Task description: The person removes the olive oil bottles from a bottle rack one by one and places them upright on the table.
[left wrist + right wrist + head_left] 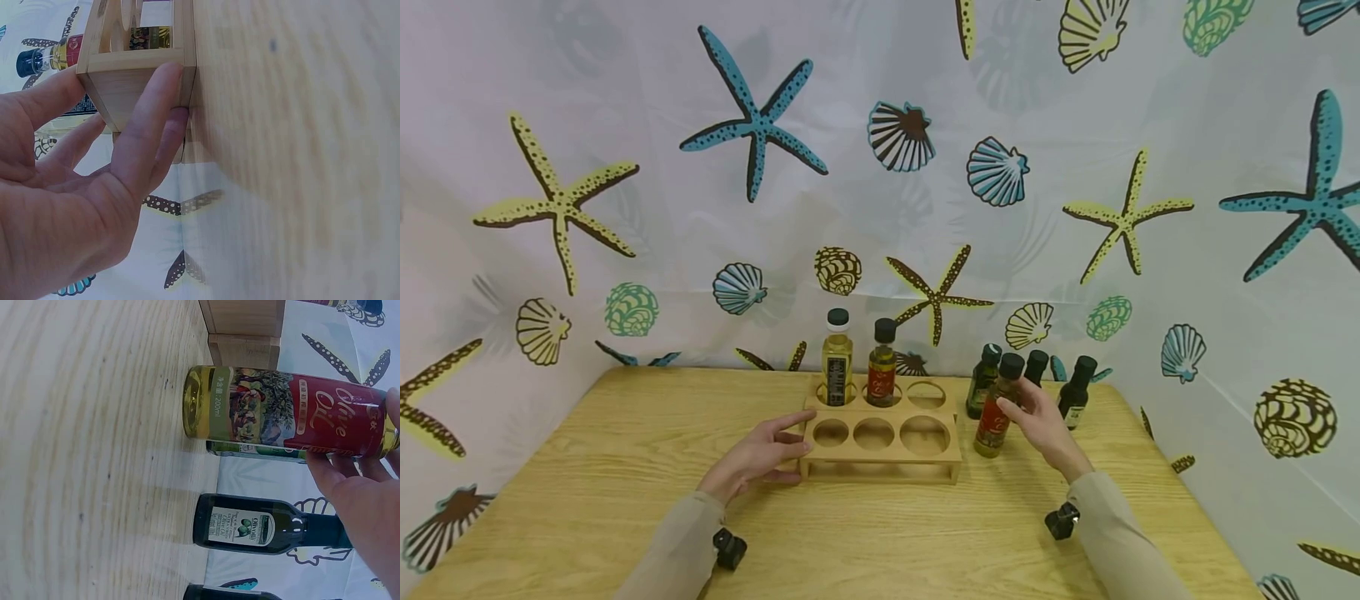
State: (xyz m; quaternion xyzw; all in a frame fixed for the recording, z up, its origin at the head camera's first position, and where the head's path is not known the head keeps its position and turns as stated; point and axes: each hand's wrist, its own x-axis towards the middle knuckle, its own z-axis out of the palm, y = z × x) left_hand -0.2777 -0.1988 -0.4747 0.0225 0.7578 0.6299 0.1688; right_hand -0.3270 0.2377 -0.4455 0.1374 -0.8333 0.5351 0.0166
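Left hand [758, 457] bracing rack [880, 433], right hand [1037, 421] gripping bottle [996, 412]

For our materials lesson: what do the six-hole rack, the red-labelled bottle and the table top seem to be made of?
Pale six-hole bottle rack: probably bamboo or light wood, matt, with visible grain and jointed slats.
Red-labelled olive oil bottle: clear and glossy, glass or hard plastic; yellow oil shows through; printed label.
Yellowish table top: wood or wood-look laminate, streaky grain, smooth with a slight sheen.

Six bottles are showing: two standing in one wooden rack [880, 433], four gathering at its three o'clock on the tabletop [587, 467].
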